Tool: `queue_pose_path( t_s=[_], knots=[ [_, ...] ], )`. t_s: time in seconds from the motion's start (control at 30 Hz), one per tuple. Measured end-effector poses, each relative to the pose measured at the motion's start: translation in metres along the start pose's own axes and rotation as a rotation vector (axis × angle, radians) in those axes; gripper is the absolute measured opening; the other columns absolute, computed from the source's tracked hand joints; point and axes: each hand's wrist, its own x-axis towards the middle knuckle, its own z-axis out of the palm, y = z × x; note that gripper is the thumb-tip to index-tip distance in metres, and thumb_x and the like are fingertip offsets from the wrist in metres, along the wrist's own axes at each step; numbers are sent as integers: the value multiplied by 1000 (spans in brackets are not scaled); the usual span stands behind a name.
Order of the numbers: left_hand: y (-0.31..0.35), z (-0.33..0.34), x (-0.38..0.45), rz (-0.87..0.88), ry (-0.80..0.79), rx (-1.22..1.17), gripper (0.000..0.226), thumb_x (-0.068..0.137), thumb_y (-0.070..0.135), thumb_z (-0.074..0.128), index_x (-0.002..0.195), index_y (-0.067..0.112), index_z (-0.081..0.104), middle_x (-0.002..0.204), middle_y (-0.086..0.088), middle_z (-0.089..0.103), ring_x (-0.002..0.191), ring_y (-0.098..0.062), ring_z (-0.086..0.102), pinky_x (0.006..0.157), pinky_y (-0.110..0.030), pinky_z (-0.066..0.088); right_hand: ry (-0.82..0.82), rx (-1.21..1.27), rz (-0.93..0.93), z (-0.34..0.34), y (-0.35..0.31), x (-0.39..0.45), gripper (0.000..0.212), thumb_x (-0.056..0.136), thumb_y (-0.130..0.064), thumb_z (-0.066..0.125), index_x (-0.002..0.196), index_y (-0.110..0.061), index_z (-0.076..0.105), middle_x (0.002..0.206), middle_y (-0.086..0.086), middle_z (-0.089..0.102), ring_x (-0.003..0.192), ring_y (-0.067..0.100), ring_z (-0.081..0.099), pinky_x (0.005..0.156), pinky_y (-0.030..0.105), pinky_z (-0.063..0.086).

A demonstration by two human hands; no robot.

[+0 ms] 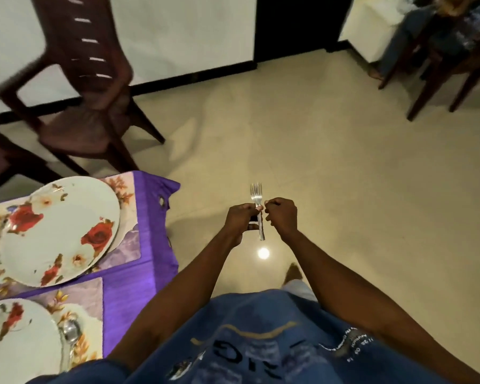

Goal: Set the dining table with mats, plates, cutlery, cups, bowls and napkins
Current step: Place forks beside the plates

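Part-set: surface (139, 275) carries floral mats (128, 245), rose plates (58, 231), one spoon (71, 332); forks (257, 200) pinched in left hand (240, 218), right hand (281, 214) grip curled beside them; cups, bowls, napkins unseen.

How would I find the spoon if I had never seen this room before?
Start at the table with the purple cloth on the left side. Go to the plate nearest the person, the one with red roses down in the corner. The spoon lies on the mat right beside that plate's right edge. It is shiny silver with a round bowl, while the forks are up in the person's hands.
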Motion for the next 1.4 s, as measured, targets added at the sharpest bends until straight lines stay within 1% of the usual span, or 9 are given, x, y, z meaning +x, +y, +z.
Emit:
queue_pose_path(
  t_s=[0.1, 0.23, 0.33, 0.43, 0.6, 0.83, 1.1, 1.23, 1.4],
  knots=[
    [28, -17, 43, 26, 107, -19, 10, 86, 11, 71, 89, 2, 71, 79, -12, 67, 71, -23, 63, 66, -33, 57, -166, 37, 4, 26, -37, 47, 22, 83, -18, 64, 73, 1, 70, 67, 9, 67, 49, 17, 58, 44, 23, 38],
    [74, -27, 106, 57, 239, -64, 9, 86, 11, 71, 85, 2, 70, 76, -10, 65, 68, -22, 62, 69, -34, 56, -337, -21, -20, 52, -89, 122, 19, 76, -16, 68, 74, 3, 70, 65, 5, 65, 49, 15, 56, 45, 25, 36],
    [118, -32, 152, 66, 338, -163, 6, 85, 9, 71, 83, 3, 71, 77, -12, 64, 68, -23, 60, 66, -34, 56, -426, -78, -50, 68, -139, 182, 23, 84, -21, 66, 79, 1, 71, 66, 5, 64, 51, 17, 55, 46, 25, 35],
    [160, -44, 187, 84, 438, -262, 7, 83, 8, 72, 83, 1, 70, 77, -12, 61, 66, -22, 58, 60, -31, 56, -492, -126, -94, 89, -188, 234, 24, 88, -24, 64, 77, -4, 71, 66, 4, 63, 52, 17, 54, 46, 24, 34],
    [207, -95, 220, 125, 636, -452, 5, 83, 9, 71, 81, 4, 71, 64, -1, 59, 59, -17, 55, 63, -31, 52, -707, -253, -175, 168, -256, 278, 22, 87, -24, 63, 73, -8, 70, 65, 3, 62, 51, 16, 53, 47, 25, 34],
    [226, -205, 256, 160, 895, -676, 7, 84, 9, 70, 88, 3, 71, 78, -10, 67, 68, -22, 63, 63, -31, 53, -994, -438, -271, 321, -303, 281, 18, 84, -18, 64, 72, -5, 70, 64, 6, 63, 50, 18, 54, 46, 26, 36],
    [253, -324, 238, 201, 1137, -830, 6, 85, 3, 68, 80, 5, 71, 63, -1, 67, 56, -15, 64, 58, -29, 53, -1219, -615, -370, 467, -354, 238, 20, 81, -17, 63, 62, -12, 63, 61, 5, 61, 45, 16, 50, 42, 24, 32],
    [255, -365, 223, 192, 1305, -950, 7, 86, 2, 68, 91, -3, 70, 72, -10, 68, 59, -20, 63, 54, -27, 54, -1396, -710, -366, 531, -364, 202, 15, 80, -18, 62, 71, -8, 69, 62, 5, 61, 45, 15, 49, 45, 24, 31],
    [248, -392, 209, 176, 1548, -1060, 10, 90, 9, 64, 87, 5, 72, 79, -11, 69, 69, -20, 65, 64, -30, 57, -1664, -868, -516, 591, -371, 158, 18, 85, -14, 60, 87, -2, 73, 72, 9, 68, 53, 17, 57, 44, 25, 38]
  ],
)
